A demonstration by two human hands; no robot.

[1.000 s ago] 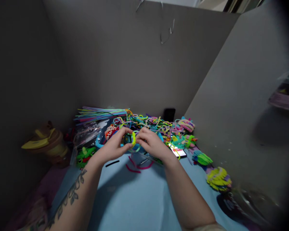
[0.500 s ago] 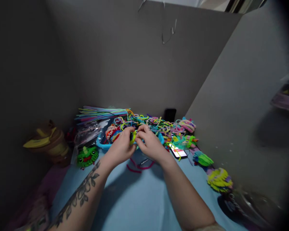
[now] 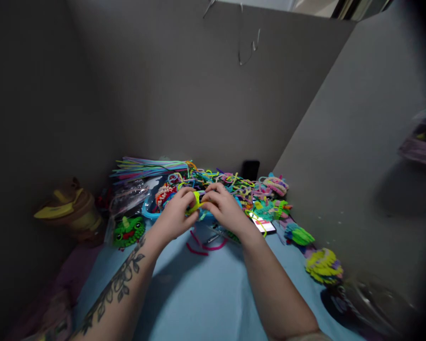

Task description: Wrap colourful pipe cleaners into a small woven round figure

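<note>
Both hands meet in front of a blue basket (image 3: 149,214) heaped with coloured stems. My left hand (image 3: 175,214) is closed on a yellow pipe cleaner (image 3: 198,205), which looks partly coiled at its fingertips. A loose length of it runs across to my right hand (image 3: 223,207), whose thumb and fingers pinch it. The fingers hide part of the coil. Below the hands, magenta pipe cleaner pieces (image 3: 198,252) and a small dark tool (image 3: 212,240) lie on the light blue cloth (image 3: 199,293).
Behind the hands spreads a tangled pile of pipe cleaners (image 3: 230,180), with straight stems (image 3: 149,166) at back left. A green frog-like figure (image 3: 129,232) sits left. To the right lie a lit phone (image 3: 268,227) and yellow bundle (image 3: 323,266). Grey walls (image 3: 184,94) enclose the table.
My right hand has shifted slightly right and its fingers have drawn away from the left hand. More of the yellow pipe cleaner now shows stretched between them.
</note>
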